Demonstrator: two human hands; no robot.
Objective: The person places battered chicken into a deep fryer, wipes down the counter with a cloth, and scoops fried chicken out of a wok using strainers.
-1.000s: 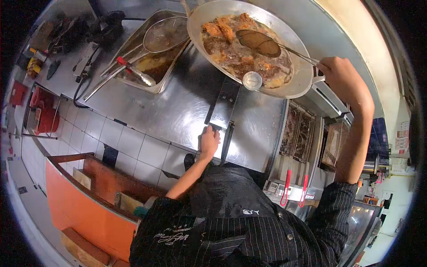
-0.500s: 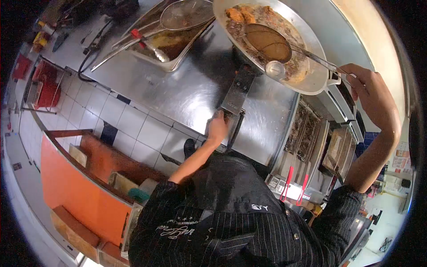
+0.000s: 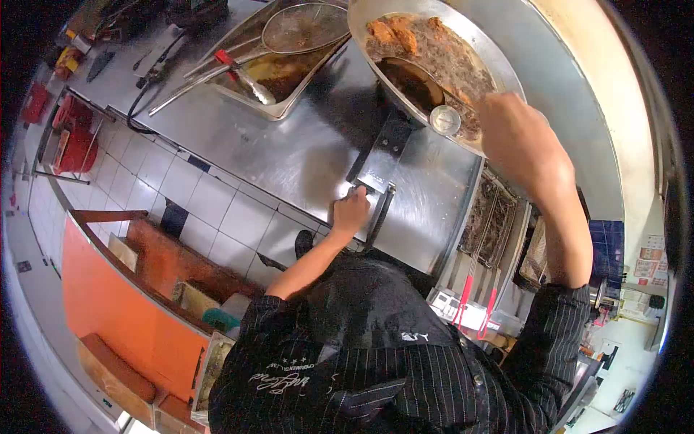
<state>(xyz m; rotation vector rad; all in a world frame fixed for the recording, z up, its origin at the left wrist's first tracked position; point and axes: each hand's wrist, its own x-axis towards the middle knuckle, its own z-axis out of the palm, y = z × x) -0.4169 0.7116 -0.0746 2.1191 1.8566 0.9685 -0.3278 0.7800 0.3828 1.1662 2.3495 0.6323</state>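
A large metal wok [image 3: 499, 32] holds bubbling oil, with orange-brown fried pieces [image 3: 396, 35] at its far left. The round skimmer [image 3: 412, 83] sits low on the wok's near left side, looking dark and wet. My right hand [image 3: 524, 141] is closed around the skimmer's handle, above the wok's right rim; the hand hides most of the handle. My left hand [image 3: 352, 210] is closed at the near end of a dark metal bar [image 3: 383, 148] by the counter's front edge. What its fingers hold is hidden. A round dial [image 3: 444, 120] sits at the wok's near rim.
On the left of the steel counter [image 3: 238, 155] is an oily tray [image 3: 278, 110] with a strainer [image 3: 307, 29] and red-marked tongs [image 3: 246, 78] across it. To the right are fryer baskets with red handles [image 3: 466, 300]. An orange cabinet [image 3: 130, 311] stands at lower left.
My right hand has moved left over the wok. The skimmer has shifted left and down into the oil and looks darker. My left hand stays near the bar, slightly shifted.
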